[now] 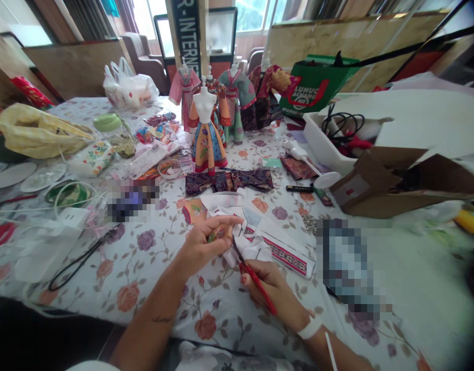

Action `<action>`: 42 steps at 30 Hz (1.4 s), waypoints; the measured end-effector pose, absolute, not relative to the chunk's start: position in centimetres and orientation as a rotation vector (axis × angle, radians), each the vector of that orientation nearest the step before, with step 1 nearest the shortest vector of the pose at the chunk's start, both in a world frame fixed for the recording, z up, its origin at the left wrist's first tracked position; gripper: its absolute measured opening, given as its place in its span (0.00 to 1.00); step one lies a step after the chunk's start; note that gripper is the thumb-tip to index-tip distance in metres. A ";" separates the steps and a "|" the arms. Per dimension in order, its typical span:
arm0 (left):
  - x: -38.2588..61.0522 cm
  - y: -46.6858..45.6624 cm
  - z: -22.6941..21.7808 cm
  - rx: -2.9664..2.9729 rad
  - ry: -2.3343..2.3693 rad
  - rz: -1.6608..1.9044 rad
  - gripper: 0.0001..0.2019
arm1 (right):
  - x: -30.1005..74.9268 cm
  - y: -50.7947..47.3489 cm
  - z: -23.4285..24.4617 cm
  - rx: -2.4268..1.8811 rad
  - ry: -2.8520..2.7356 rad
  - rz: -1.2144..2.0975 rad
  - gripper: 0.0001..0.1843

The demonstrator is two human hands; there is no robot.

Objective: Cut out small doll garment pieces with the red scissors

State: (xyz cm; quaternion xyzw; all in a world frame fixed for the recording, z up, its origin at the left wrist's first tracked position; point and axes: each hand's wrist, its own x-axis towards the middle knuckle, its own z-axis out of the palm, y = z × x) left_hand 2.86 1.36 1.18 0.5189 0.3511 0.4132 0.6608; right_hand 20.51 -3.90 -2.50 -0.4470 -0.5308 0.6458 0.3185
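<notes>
With its fingers closed, my left hand pinches a small piece of patterned fabric, orange and green where it shows. My right hand grips red-handled scissors, their blades pointing up toward the fabric by my left fingers. Whether the blades are open or touching the cloth I cannot make out. White cloth scraps lie under and beside the blades. A strip with a red and black border extends to the right. An orange floral piece lies just beyond my left hand.
A small dress form in an orange and blue skirt stands ahead, with several dressed forms behind. Dark paisley fabric lies before it. At right are a cardboard box and white foam box; at left, a jar and cables.
</notes>
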 end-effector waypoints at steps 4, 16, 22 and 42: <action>2.7 1.4 1.1 1.177 0.777 0.943 0.17 | 20.4 -3.8 -2.3 -1.199 -1.397 1.694 0.25; 2.2 1.5 1.0 1.231 0.732 0.925 0.18 | 20.4 -3.9 -2.4 -1.170 -1.379 1.777 0.26; 2.2 1.4 0.9 1.236 0.740 0.902 0.19 | 20.3 -3.8 -2.2 -1.181 -1.359 1.777 0.26; 2.3 1.5 1.2 1.263 0.817 0.907 0.18 | 20.3 -3.7 -1.7 -1.235 -1.417 1.733 0.27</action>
